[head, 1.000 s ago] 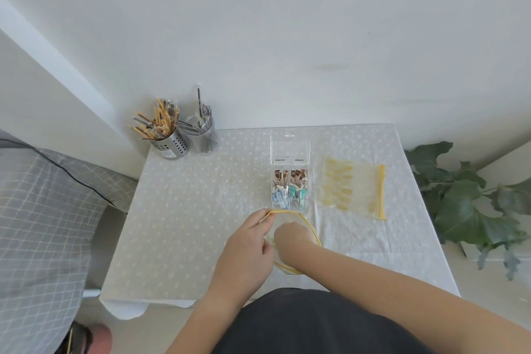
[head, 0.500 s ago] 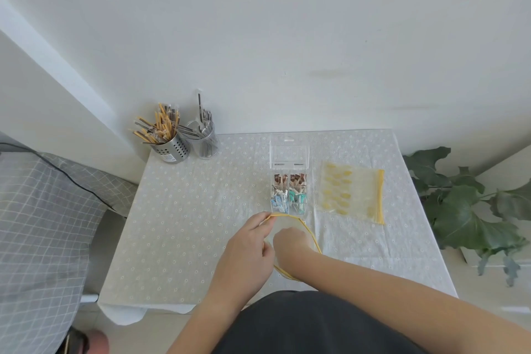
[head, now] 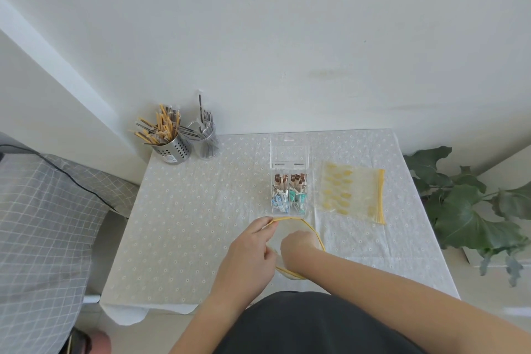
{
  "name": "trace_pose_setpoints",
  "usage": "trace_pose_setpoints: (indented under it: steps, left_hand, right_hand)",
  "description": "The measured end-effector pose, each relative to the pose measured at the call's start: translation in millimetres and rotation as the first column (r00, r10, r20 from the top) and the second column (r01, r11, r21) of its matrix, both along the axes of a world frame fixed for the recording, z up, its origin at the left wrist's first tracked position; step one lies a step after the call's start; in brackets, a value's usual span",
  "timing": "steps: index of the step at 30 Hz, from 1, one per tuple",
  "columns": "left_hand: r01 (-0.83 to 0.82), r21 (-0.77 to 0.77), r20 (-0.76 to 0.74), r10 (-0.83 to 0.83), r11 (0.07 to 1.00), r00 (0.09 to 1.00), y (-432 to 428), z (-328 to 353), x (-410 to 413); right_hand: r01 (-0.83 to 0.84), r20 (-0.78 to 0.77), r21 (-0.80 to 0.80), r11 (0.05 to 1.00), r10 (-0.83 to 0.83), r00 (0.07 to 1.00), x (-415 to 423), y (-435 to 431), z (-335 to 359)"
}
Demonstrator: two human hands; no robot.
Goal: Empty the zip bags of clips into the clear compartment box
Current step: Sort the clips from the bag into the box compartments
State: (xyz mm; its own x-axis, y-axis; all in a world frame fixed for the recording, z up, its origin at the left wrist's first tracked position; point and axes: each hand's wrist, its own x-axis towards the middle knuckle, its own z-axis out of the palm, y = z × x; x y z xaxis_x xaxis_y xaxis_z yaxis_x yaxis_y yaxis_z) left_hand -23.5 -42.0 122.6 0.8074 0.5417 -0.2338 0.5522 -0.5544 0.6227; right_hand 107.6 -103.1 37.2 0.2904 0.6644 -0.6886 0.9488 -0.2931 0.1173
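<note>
Right hand [head: 297,244] inside zip bag [head: 313,234], left hand [head: 253,250] pinching its rim.

Bright, even, soft daylight; faint shadows; wide-angle bending at the edges.

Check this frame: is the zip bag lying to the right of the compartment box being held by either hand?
No, that zip bag lies flat on the tablecloth, apart from both hands, which work on another bag's yellow rim nearer the person.
</note>
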Motion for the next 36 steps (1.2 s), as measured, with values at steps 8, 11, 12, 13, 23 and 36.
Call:
trace_pose_setpoints:
  steps: [8, 11, 12, 13, 23, 36]
  left_hand:
    - [0.012, -0.023, -0.016, -0.012, 1.0, 1.0, -2.1, 1.6, 2.2]
    - [0.01, -0.024, -0.021, -0.011, 1.0, 1.0, -1.7, 0.9, 3.0]
    - [0.01, -0.023, -0.023, -0.01, 1.0, 1.0, -1.6, 0.8, 3.1]
    - [0.01, -0.021, -0.025, -0.01, 1.0, 1.0, -1.3, 0.6, 3.5]
    - [-0.062, 0.023, -0.042, 0.063, 0.998, 0.997, 6.8, -6.3, 5.1]
    - [-0.261, 0.029, -0.057, 0.262, 0.965, 0.963, 25.6, -16.6, -6.2]
  right_hand:
    - [0.048, -0.022, -0.093, 0.995, -0.05, 0.999, 2.3, -2.9, -3.3]
    - [0.066, -0.073, -0.07, 0.995, -0.071, 0.995, 3.5, -3.7, 0.5]
    - [0.069, -0.085, -0.062, 0.996, -0.074, 0.994, 4.5, -3.3, 2.3]
    - [0.068, -0.099, -0.06, 0.996, -0.074, 0.992, 5.5, -2.3, 4.6]
    - [-0.034, -0.161, 0.011, 0.999, 0.036, 0.986, 4.3, 17.2, 47.0]
    - [0.877, -0.867, 0.36, 0.318, -0.233, 0.44, 58.7, -21.2, 90.3]
